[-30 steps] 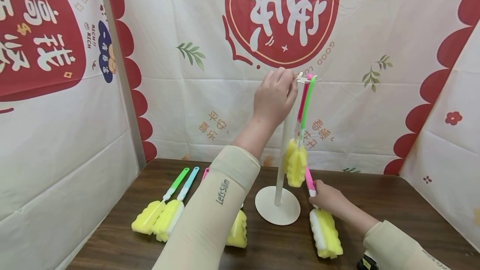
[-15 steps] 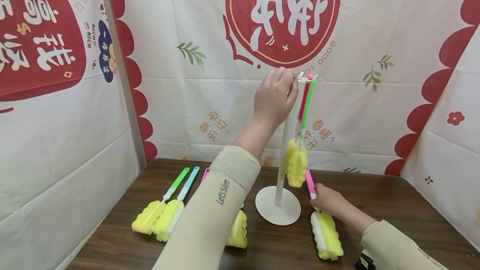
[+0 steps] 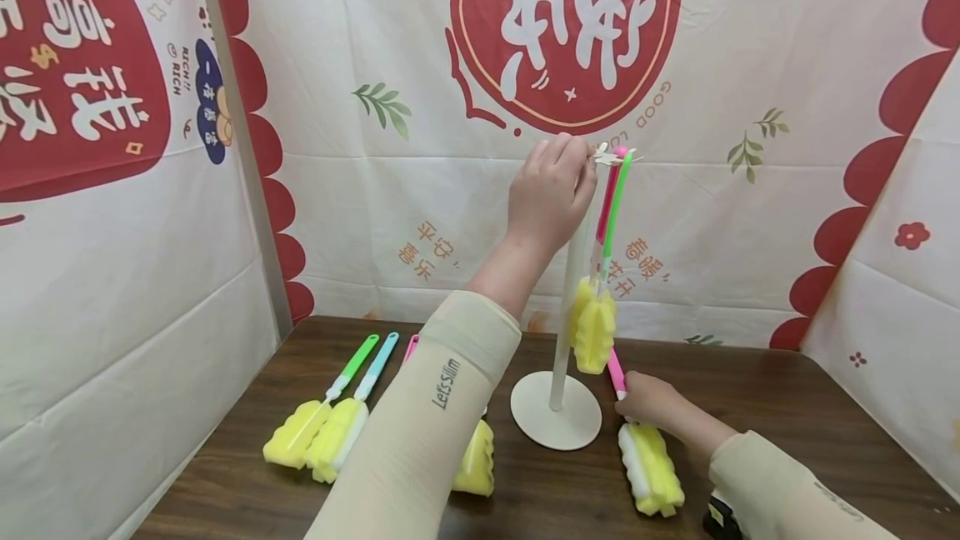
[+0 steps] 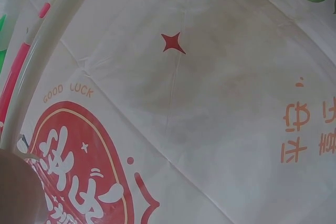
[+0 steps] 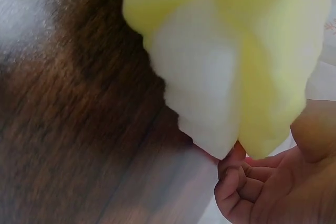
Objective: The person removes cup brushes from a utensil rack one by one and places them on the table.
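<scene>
My left hand (image 3: 551, 190) grips the top of a white stand (image 3: 564, 340) with a round base; the gripped part is behind my fingers. From hooks to the right of that hand hang two bottle brushes with yellow sponge heads, one green-handled (image 3: 613, 215), one pink-handled (image 3: 603, 215). In the left wrist view the stand's pole (image 4: 44, 51) slants past a fingertip. Low over the table at right, my right hand (image 3: 651, 398) holds another pink-handled bottle brush (image 3: 652, 472) near its neck, its yellow-and-white head towards me. That head (image 5: 231, 56) hides part of the fingers in the right wrist view.
On the table's (image 3: 720, 390) left side lie a green-handled brush (image 3: 298, 433) and a blue-handled brush (image 3: 337, 440). My left sleeve partly covers a pink handle (image 3: 411, 347) and a yellow sponge head (image 3: 475, 465). Printed cloth (image 3: 420, 132) walls in the back and sides.
My right hand and its brush have shifted slightly left, and the pink handle end sits a little lower. The left hand stays on the stand's top.
</scene>
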A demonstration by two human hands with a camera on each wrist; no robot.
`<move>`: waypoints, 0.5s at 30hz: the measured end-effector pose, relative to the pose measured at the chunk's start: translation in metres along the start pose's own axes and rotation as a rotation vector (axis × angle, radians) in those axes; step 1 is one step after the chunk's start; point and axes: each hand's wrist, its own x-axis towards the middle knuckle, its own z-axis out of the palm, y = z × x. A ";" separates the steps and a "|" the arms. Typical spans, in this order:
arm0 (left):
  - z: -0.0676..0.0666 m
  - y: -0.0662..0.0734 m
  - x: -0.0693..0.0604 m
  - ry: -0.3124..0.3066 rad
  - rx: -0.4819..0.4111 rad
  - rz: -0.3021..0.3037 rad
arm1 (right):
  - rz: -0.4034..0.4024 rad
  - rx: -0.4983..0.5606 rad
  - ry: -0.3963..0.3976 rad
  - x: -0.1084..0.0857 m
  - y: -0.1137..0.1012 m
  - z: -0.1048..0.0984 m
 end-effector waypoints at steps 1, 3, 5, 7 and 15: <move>0.000 0.000 0.000 -0.002 -0.001 0.000 | -0.003 -0.003 0.001 0.000 0.000 0.001; 0.000 0.001 0.000 -0.002 -0.001 0.000 | -0.006 -0.006 0.003 0.001 0.001 0.001; 0.000 0.001 0.000 -0.004 -0.001 -0.002 | -0.007 -0.007 0.000 0.001 0.001 0.001; 0.000 0.001 0.001 -0.010 0.002 -0.007 | -0.006 -0.009 -0.003 0.000 0.000 0.001; -0.001 0.000 0.000 -0.021 0.010 -0.014 | -0.006 -0.030 0.001 0.000 -0.001 0.000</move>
